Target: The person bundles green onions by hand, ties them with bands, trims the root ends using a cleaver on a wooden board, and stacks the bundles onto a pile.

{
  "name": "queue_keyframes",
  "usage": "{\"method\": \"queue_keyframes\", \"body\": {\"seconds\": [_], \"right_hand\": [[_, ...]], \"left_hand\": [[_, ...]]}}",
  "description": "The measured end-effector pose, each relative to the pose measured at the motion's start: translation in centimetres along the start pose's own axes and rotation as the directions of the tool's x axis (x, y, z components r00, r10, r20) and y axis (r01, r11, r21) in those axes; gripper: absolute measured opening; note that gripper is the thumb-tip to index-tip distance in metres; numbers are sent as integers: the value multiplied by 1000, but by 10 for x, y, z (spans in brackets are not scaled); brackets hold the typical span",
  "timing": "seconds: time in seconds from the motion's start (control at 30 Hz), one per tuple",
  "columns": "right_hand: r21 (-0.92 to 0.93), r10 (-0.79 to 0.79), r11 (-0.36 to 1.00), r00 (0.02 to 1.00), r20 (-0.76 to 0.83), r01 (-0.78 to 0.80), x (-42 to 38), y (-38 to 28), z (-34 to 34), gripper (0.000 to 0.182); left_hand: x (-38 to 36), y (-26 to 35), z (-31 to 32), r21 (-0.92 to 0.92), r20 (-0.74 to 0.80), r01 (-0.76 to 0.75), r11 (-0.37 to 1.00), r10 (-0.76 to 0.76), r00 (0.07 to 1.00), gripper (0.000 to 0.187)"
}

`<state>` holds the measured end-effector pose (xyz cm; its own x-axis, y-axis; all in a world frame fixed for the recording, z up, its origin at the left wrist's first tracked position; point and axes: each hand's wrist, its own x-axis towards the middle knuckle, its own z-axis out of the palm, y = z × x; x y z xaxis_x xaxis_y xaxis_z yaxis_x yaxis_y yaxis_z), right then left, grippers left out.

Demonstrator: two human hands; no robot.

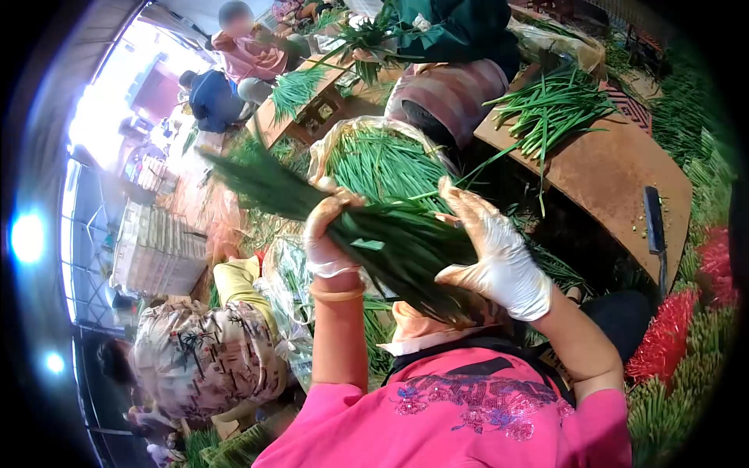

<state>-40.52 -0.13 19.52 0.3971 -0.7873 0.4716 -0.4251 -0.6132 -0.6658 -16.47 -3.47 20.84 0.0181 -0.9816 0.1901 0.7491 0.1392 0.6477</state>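
Observation:
A long bunch of garlic chives (406, 246) lies slantwise in front of my chest, its far tips blurred by motion at the upper left. My left hand (331, 234), in a whitish glove stained at the fingers, is wrapped round its middle. Close to the bunch's other end is my right hand (499, 261), gloved too, its thumb and fingers spread and its palm turned to the chives. A small pale green tag or strip (367, 245) shows on the bunch. Just beyond is a plastic-lined container (318, 160) full of loose chives.
To the right, a wooden board (608, 168) bears a pile of chives (550, 113) and a dark-bladed knife (654, 222). Red ties (663, 335) hang near stacked bunches (671, 413). A co-worker (460, 47) sits opposite, another (207, 355) at left near stacked white crates (160, 249).

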Motion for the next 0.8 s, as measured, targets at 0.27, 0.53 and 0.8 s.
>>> {"method": "queue_keyframes", "body": {"seconds": [0.27, 0.53, 0.8], "right_hand": [[253, 201, 963, 868, -454, -91, 20, -11, -92, 83], [118, 201, 980, 773, -602, -162, 7, 77, -243, 85], [334, 357, 929, 621, -697, -160, -11, 165, -248, 88]], "left_hand": [[49, -68, 202, 472, 602, -222, 853, -127, 789, 20], [109, -191, 338, 94, 596, -183, 979, 92, 797, 14], [113, -293, 348, 340, 432, 168, 925, -313, 846, 32]]}}
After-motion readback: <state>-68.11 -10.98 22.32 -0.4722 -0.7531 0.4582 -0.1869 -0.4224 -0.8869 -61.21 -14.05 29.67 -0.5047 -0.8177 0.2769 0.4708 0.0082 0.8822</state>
